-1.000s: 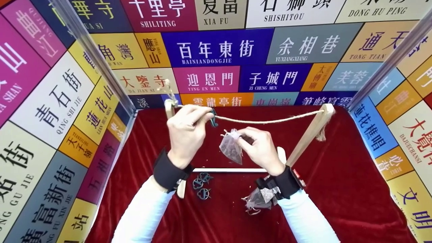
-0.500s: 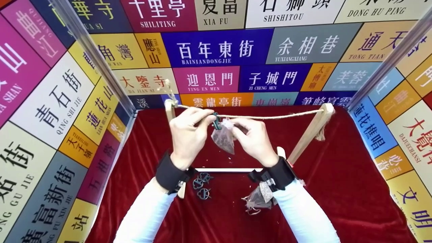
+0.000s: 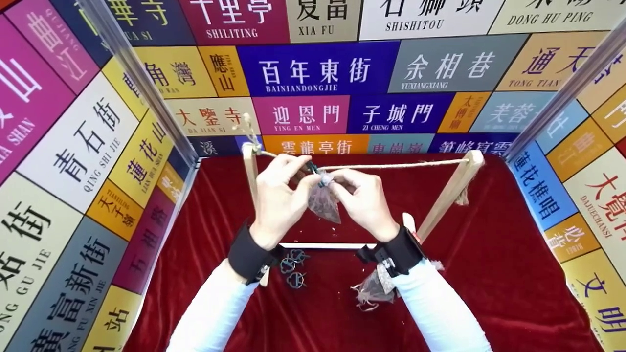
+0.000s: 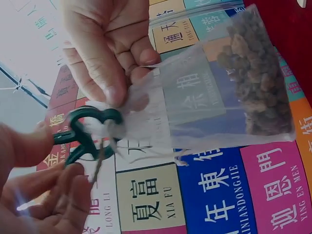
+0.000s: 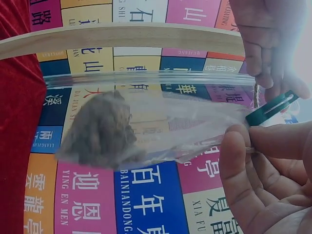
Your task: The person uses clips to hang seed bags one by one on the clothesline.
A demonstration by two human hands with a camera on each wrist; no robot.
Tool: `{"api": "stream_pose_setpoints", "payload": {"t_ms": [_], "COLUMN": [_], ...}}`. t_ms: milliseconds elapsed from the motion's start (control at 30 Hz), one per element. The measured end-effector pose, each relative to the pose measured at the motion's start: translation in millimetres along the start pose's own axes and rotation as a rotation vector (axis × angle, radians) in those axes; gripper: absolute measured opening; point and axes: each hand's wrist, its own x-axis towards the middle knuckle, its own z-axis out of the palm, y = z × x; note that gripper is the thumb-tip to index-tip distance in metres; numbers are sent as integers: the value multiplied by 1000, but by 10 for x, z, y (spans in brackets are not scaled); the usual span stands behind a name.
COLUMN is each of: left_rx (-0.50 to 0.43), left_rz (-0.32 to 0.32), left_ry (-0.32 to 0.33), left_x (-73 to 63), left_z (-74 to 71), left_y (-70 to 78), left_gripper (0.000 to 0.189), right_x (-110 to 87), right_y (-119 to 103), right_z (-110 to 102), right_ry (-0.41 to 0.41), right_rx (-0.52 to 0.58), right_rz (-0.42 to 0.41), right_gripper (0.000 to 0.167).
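Observation:
A dark green spring clip (image 3: 313, 168) sits at the rope (image 3: 401, 166), pinched by its handles in my left hand (image 3: 279, 193). Between thumb and fingers, my right hand (image 3: 364, 195) holds the gathered neck of a sheer drawstring bag (image 3: 324, 206), which hangs below the rope. In the left wrist view the clip (image 4: 90, 129) loops about the bag's neck and the rope, and small brown pieces fill the bottom of the bag (image 4: 263, 83). The right wrist view has the clip (image 5: 273, 108) right beside the right fingertips; how firmly it grips is unclear.
Wooden posts (image 3: 447, 200) carry the rope on either side, with a white bar (image 3: 327, 246) low between them. Several loose clips (image 3: 293, 269) lie on the red cloth (image 3: 332, 322). More sheer bags (image 3: 374, 288) lie near the right forearm. Sign-covered panels surround the cloth.
My right hand has brought the bag leftward and up to the clip at the rope. The left hand has shifted slightly right and turned, and the clip has tilted onto the bag's neck.

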Motion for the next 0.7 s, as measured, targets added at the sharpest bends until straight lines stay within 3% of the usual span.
{"api": "stream_pose_setpoints", "payload": {"t_ms": [167, 367, 567, 700], "left_rx": [56, 54, -5, 48], "left_rz": [28, 102, 73, 113], "left_ry": [-68, -49, 37, 78], "left_x": [-59, -265, -517, -728], "left_z": [-15, -9, -16, 5], "left_y": [39, 18, -69, -175], "left_gripper": [43, 59, 37, 26], "right_x": [-21, -89, -205, -379], "right_y": [68, 160, 224, 333], "right_z": [-6, -63, -242, -419], "right_ry": [-3, -47, -125, -113], "right_rx": [-79, -141, -185, -227], "right_rz": [-34, -49, -41, -39], "right_gripper": [11, 11, 17, 24]}}
